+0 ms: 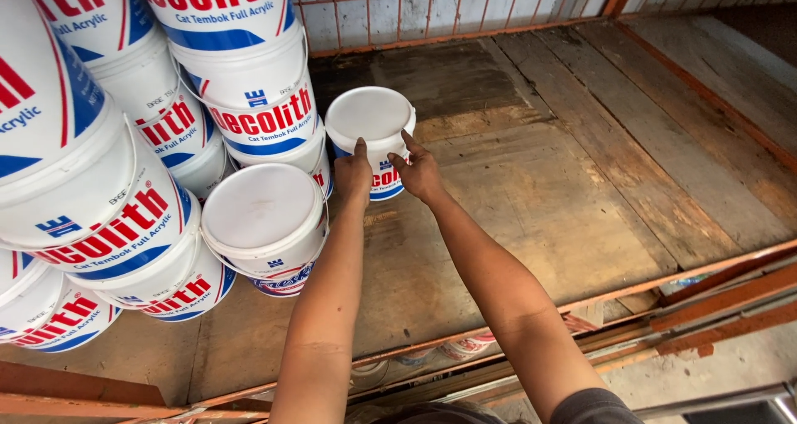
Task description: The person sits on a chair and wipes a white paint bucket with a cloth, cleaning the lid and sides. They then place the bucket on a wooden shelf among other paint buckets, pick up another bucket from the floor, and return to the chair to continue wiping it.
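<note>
fingers of left hand (354,173) and right hand (419,173) grasping one small pail (369,133) | roughly ten stacked pails (249,67), edges cropped

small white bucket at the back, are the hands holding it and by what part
Yes: both hands grip the small white bucket by its near side wall, left hand and right hand side by side, fingertips at the lid rim.

A worn wooden plank floor (581,166) fills the frame; white paint buckets (266,225) stand stacked at the left, a small bucket (369,121) upper centre.
</note>
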